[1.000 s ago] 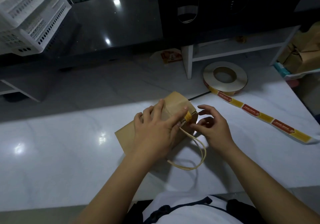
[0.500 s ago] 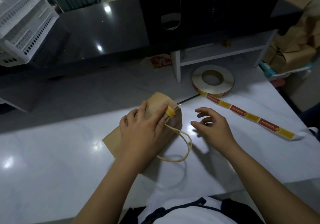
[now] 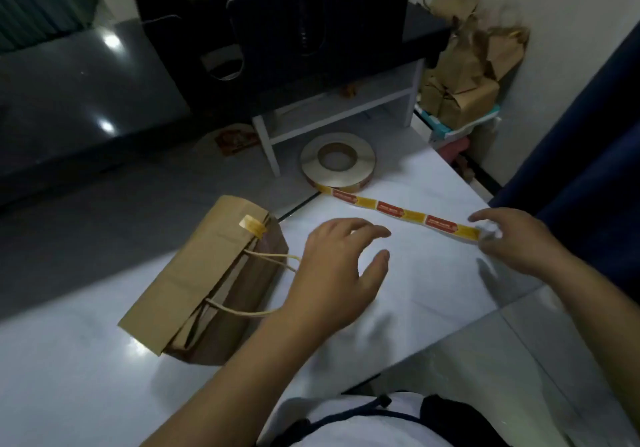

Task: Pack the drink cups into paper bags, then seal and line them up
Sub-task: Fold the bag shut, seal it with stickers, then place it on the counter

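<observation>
— Where is the paper bag [image 3: 207, 273] lying?
— On its side on the counter [image 3: 433, 280], one sticker [image 3: 252, 227] sealing its folded top. The left hand [image 3: 332, 273] is hovering beside it, spread, holding nothing.
— The right hand [image 3: 512, 239]?
— Pinching the end of the sticker strip [image 3: 398, 209], likely fetching another seal.

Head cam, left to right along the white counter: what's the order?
paper bag → left hand → right hand, pinching the free end of the sticker strip. The strip and the sticker roll overlap the left hand's span, so they are left unranked.
</observation>
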